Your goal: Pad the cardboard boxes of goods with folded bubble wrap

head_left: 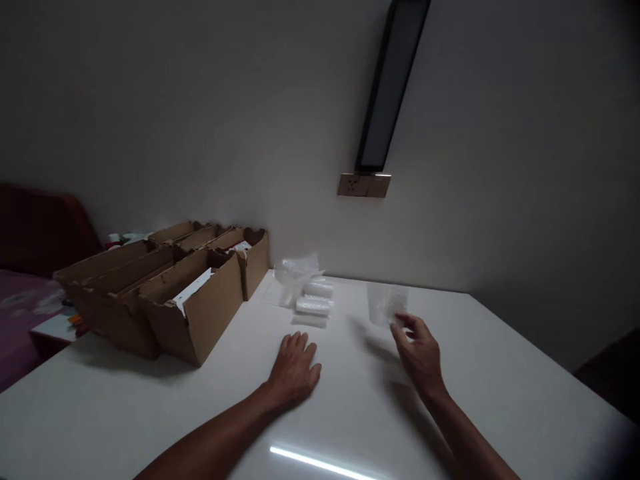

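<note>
My left hand (294,372) lies on the white tabletop, palm down with its fingers stretched out, and holds nothing. Just beyond its fingertips is a small pile of bubble wrap (314,305), some of it rolled up and some in loose, crumpled sheets. My right hand (420,350) is raised above the table to the right, casting a shadow. Its thumb and fingertips pinch the near corner of a small, see-through bubble wrap piece (387,303). That piece looks blurred, and its outline is faint against the table.
Several open cardboard boxes (217,320) stand in rows at the left of the white table (350,413); a white item (193,291) sticks up in one. Behind the table is a wall with a socket plate (364,185) and a long dark-framed panel (393,87).
</note>
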Motion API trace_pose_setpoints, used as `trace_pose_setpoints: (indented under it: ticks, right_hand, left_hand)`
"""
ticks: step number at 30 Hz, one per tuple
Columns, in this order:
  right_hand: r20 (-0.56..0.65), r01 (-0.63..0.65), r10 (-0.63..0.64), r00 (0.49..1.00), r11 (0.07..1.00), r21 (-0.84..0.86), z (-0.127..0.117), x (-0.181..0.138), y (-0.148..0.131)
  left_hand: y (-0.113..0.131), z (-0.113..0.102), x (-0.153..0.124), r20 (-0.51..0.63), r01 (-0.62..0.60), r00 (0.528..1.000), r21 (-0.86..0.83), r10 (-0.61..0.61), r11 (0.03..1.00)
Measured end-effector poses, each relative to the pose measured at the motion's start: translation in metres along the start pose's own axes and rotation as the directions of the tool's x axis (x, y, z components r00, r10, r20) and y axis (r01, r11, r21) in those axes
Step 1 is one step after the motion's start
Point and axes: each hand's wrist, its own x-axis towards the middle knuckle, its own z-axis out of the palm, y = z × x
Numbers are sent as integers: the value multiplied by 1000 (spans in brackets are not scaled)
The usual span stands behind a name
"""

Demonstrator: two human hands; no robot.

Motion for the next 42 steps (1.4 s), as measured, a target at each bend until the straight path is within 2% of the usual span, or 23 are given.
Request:
trace_pose_setpoints:
  ticks: [2,5,8,10,15,18,22,25,27,32,38,42]
  right_hand:
    - [-21,143,-146,989,985,-93,21,16,-17]
    - [138,317,-301,944,941,-120,67,36,-44]
    - [304,411,-373,877,909,-71,105,37,-60]
    - [344,420,-370,863,904,-79,116,26,-59]
    - [372,384,-306,876,910,-154,109,-23,-30]
    - [367,383,-301,880,907,-174,106,-43,-22]
    - [362,438,-361,860,885,-157,106,-48,-28]
    - [360,482,-407,839,864,-148,104,-46,-33]
    - [362,491,-416,834,860,-143,102,-46,-34]
    - [374,495,-418,828,858,-137,101,-48,-37]
    - [396,473,-376,838,862,-181,104,-45,-39]
    - [413,475,-359,837,851,-222,104,-44,-38]
  left_hand:
    - [-1,0,1,-4,-7,1000,-6,7,1000]
    - [-2,-1,2,-12,-8,1000,0,8,1000]
    - [-3,-2,3,-18,-8,1000,1,8,1000]
    - [-4,-2,3,-23,-12,1000,-10,11,1000]
    - [-5,-2,3,-46,-7,999,-52,5,999]
    - [-4,-2,2,-52,6,999,-69,-9,998]
    - [-5,-2,1,-123,65,989,-94,-77,993]
    - [-9,-4,11,-200,104,971,-125,-128,987]
    - [-15,-5,26,-206,154,962,-124,-177,980]
    - [-34,-4,83,-119,335,933,-52,-339,941]
    - [-38,11,143,-98,358,930,19,-354,934]
    - [-25,15,162,-91,367,928,51,-362,929]
